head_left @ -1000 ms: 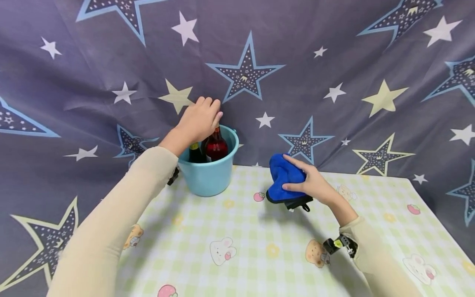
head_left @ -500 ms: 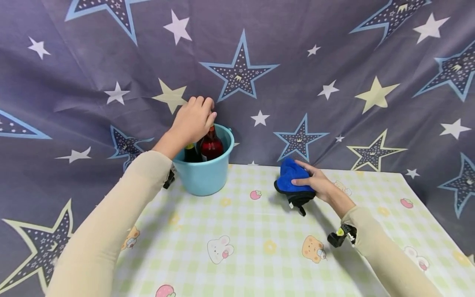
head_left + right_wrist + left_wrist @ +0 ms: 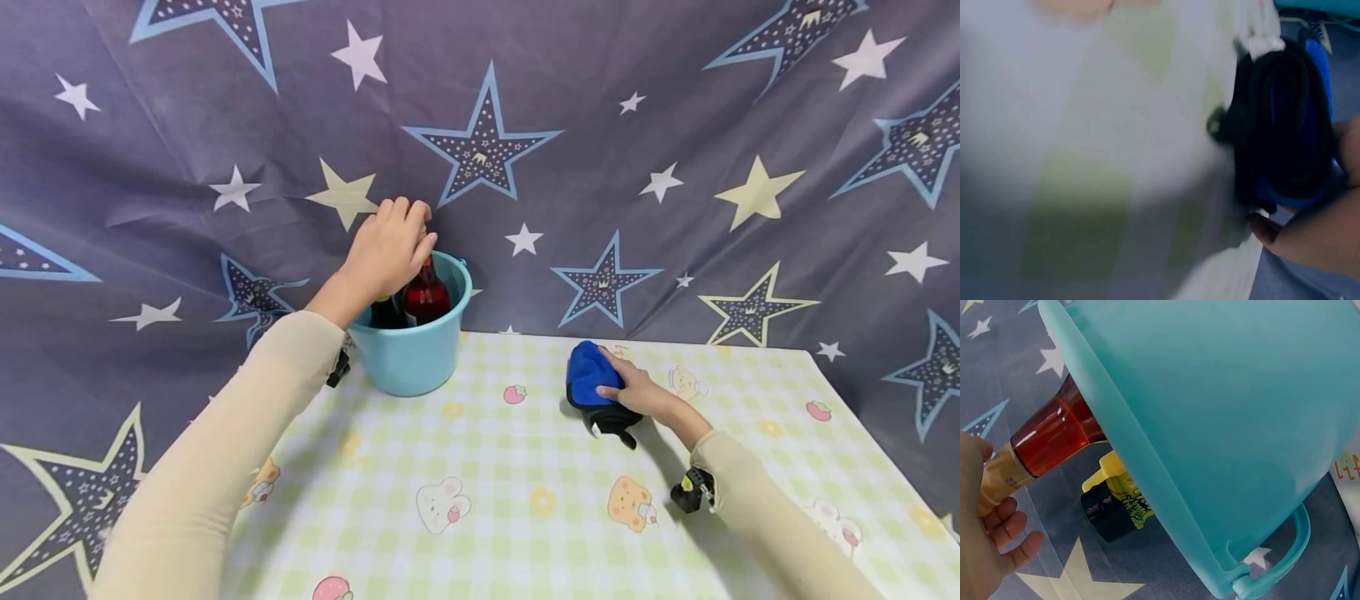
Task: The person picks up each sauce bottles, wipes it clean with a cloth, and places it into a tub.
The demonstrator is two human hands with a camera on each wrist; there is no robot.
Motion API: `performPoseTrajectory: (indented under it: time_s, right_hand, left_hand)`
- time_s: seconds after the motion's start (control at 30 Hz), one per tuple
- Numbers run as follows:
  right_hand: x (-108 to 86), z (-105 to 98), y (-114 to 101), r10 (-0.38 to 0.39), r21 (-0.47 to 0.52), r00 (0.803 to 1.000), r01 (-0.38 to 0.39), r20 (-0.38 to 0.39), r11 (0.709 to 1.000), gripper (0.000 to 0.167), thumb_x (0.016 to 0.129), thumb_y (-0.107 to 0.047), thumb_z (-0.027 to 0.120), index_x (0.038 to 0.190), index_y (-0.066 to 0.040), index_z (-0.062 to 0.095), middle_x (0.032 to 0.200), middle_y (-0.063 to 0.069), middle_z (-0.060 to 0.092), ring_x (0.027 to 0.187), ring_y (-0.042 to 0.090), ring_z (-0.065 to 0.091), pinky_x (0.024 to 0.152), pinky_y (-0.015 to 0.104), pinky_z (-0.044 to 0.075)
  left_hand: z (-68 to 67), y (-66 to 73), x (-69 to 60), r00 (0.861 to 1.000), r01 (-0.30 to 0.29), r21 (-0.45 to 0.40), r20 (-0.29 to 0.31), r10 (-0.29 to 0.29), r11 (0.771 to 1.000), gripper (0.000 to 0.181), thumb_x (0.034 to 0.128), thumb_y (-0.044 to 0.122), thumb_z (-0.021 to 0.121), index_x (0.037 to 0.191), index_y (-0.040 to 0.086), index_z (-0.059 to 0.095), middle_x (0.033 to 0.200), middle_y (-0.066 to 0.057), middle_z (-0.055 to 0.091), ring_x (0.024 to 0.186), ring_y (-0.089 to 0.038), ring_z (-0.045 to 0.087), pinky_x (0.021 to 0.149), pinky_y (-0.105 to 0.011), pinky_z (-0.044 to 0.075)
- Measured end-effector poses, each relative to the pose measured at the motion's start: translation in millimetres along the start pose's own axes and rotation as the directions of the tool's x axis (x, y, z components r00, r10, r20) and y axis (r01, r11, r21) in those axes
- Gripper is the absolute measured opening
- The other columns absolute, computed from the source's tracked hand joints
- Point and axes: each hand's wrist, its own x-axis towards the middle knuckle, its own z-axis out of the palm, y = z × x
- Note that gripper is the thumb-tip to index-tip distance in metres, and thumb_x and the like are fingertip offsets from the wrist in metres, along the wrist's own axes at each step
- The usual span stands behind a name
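Note:
My left hand grips the capped neck of a bottle of red-brown liquid, which stands in a light blue bucket. The left wrist view shows the fingers round the bottle's tan neck wrap. Beside it in the bucket is a second container with a black cap and yellow trim; its lower part is hidden. On the right, my right hand holds a folded blue cloth with black edging and a small black loop, at the table surface. Whether it rests fully there is hard to tell.
A table with a green-and-white checked cover spreads below both hands. Behind it hangs a dark purple curtain with stars, close to the bucket. The bucket's handle hangs at its side.
My right hand has lowered the blue cloth towards the table and a little nearer to me. The left hand stays on the bottle; the head view has shifted slightly.

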Motion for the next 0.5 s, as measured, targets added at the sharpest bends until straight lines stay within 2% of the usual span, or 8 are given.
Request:
performPoseTrajectory:
  time_s: [0.07, 0.1, 0.2, 0.3, 0.5]
  right_hand:
    - [-1.2, -2.3, -1.0, -0.038, -0.099, 0.999, 0.041, 0.030, 0.994, 0.079, 0.105, -0.024, 0.055, 0.163, -0.004, 0.004, 0.165, 0.035, 0.006, 0.150, 0.058, 0.003, 0.118, 0.073, 0.009]
    - [-1.5, -3.4, -1.3, -0.048, -0.108, 0.998, 0.053, 0.047, 0.993, 0.080, 0.106, -0.026, 0.054, 0.163, -0.004, 0.002, 0.165, 0.035, 0.004, 0.150, 0.059, 0.001, 0.118, 0.074, 0.007]
    - [-2.2, -5.5, -1.4, -0.056, -0.061, 0.995, 0.061, 0.080, 0.996, 0.084, 0.105, -0.032, 0.055, 0.163, -0.007, 0.000, 0.166, 0.033, 0.000, 0.151, 0.057, -0.002, 0.119, 0.072, 0.006]
    - [-4.4, -6.5, -0.8, -0.023, -0.014, 0.996, 0.024, 0.081, 1.000, 0.087, 0.104, -0.038, 0.056, 0.164, -0.012, -0.001, 0.168, 0.029, -0.004, 0.153, 0.054, -0.003, 0.121, 0.070, 0.006]
    - [-11.2, -4.2, -2.0, 0.018, 0.028, 0.998, -0.019, 0.057, 0.999, 0.086, 0.104, -0.032, 0.058, 0.164, -0.010, -0.001, 0.168, 0.029, -0.004, 0.153, 0.055, -0.002, 0.120, 0.070, 0.006]
  left_hand:
    - [-1.0, -0.8, -0.8, 1.000, 0.004, -0.002, -0.003, -0.004, 1.000, 0.035, 0.1088, 0.033, 0.045, 0.128, 0.003, 0.048, 0.113, -0.019, 0.052, 0.098, -0.036, 0.048, 0.079, -0.049, 0.047]
    - [-1.3, -1.3, -1.1, 1.000, 0.007, -0.003, -0.002, -0.007, 1.000, 0.036, 0.1088, 0.033, 0.045, 0.128, 0.003, 0.048, 0.113, -0.020, 0.052, 0.098, -0.036, 0.047, 0.080, -0.049, 0.047]
    - [-2.2, -2.0, -1.4, 1.000, 0.019, 0.002, 0.007, -0.019, 1.000, 0.037, 0.1088, 0.033, 0.044, 0.129, 0.003, 0.047, 0.115, -0.020, 0.052, 0.100, -0.036, 0.047, 0.082, -0.050, 0.048]
    - [-2.8, -0.7, 0.2, 0.999, 0.026, 0.006, 0.018, -0.026, 1.000, 0.038, 0.1085, 0.033, 0.045, 0.130, 0.002, 0.047, 0.116, -0.021, 0.052, 0.101, -0.036, 0.047, 0.084, -0.050, 0.048]
    - [-0.7, 4.8, 1.6, 0.997, 0.054, 0.025, 0.049, -0.055, 0.998, 0.042, 0.1076, 0.034, 0.047, 0.134, 0.002, 0.045, 0.121, -0.022, 0.050, 0.106, -0.038, 0.048, 0.086, -0.051, 0.047]
